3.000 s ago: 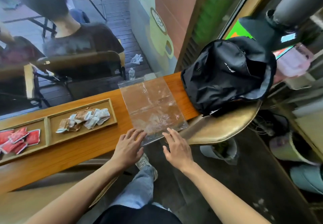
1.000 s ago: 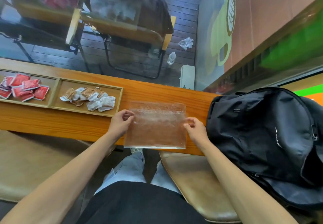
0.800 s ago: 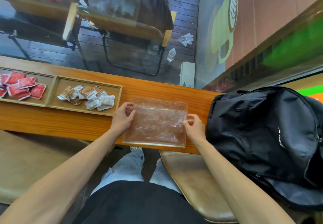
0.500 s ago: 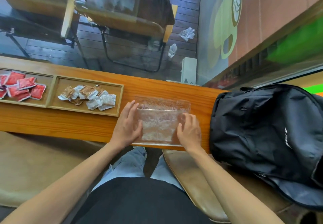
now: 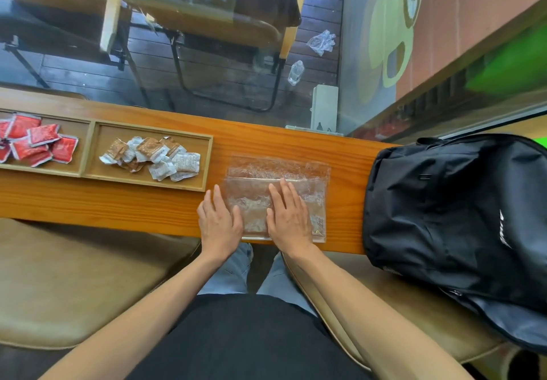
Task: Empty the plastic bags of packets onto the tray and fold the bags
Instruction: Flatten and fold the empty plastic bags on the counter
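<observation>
1. Left of the clear plastic bag, the wooden tray holds red packets and brown-and-white packets.
2. Left hand and right hand press flat, fingers straight, on the bag lying on the bench.
3. Judged step: creasing the fold; next, fold it again.

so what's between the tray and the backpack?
Head view: the clear bag, folded flat on the counter, both hands pressing it.
</observation>
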